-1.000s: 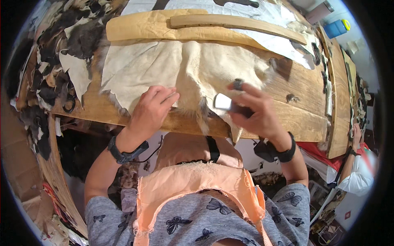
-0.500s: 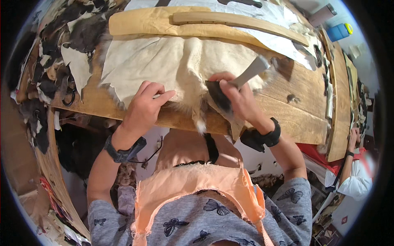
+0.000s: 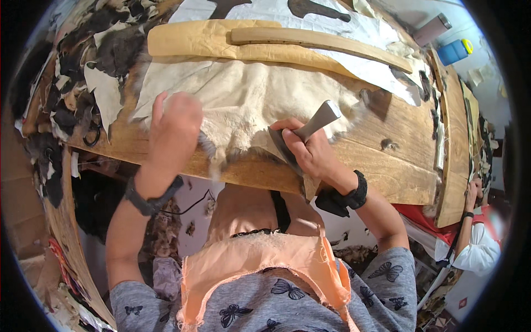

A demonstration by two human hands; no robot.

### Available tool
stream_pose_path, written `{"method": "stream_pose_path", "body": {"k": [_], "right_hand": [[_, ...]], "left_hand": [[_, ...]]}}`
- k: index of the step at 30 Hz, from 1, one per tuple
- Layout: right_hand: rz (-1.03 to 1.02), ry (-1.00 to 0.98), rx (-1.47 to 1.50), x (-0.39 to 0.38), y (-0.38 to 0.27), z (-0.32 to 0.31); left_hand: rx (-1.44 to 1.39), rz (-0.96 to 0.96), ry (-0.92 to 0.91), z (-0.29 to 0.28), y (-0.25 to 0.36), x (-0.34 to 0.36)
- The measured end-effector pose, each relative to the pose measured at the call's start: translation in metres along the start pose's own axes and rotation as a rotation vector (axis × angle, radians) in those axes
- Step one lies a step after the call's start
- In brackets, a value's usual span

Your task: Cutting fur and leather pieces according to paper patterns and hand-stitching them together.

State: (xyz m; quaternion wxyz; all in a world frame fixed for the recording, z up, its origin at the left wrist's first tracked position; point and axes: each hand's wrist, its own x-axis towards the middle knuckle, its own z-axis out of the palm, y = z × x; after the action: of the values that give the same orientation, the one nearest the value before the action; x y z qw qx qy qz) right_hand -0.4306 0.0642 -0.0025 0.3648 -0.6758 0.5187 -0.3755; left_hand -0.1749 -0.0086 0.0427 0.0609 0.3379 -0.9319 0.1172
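Note:
A pale hide, skin side up with fur along its edges, lies on the wooden bench before me. My right hand grips a wide-bladed leather knife; its grey metal handle leans up to the right, and the dark blade stands at the hide's near edge. A narrow flap of skin hangs over the bench edge below that hand. My left hand is raised over the hide's near left part, its fingers smeared by motion, so their hold is unclear. The hide is bunched between my hands.
Across the hide's far side lie yellow paper and a long wooden strip, over white sheets. Dark fur scraps pile up at left, beside scissors' dark handle. A blue container stands far right; another person's hands work there.
My left hand has lifted from the hide's near edge and moved left. The knife in my right hand has tilted and shifted slightly left and down. The near middle edge of the hide has shifted left.

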Motion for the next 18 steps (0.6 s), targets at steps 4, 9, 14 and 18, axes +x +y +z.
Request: {"method": "stream_pose_path", "body": {"k": [4, 9, 14, 18], "right_hand": [[-0.006, 0.002, -0.020, 0.001, 0.000, 0.000], [-0.001, 0.005, 0.066, -0.001, 0.001, 0.001], [0.049, -0.041, 0.051, -0.002, -0.003, -0.002], [0.034, -0.040, 0.031, -0.003, -0.001, -0.001]], "left_hand": [[-0.468, 0.131, 0.148, 0.004, 0.052, 0.010], [-0.547, 0.132, 0.076, 0.024, 0.077, -0.002], [-0.485, 0.099, 0.076, 0.022, 0.073, -0.006], [-0.520, 0.160, 0.084, 0.014, 0.081, 0.010]]}}
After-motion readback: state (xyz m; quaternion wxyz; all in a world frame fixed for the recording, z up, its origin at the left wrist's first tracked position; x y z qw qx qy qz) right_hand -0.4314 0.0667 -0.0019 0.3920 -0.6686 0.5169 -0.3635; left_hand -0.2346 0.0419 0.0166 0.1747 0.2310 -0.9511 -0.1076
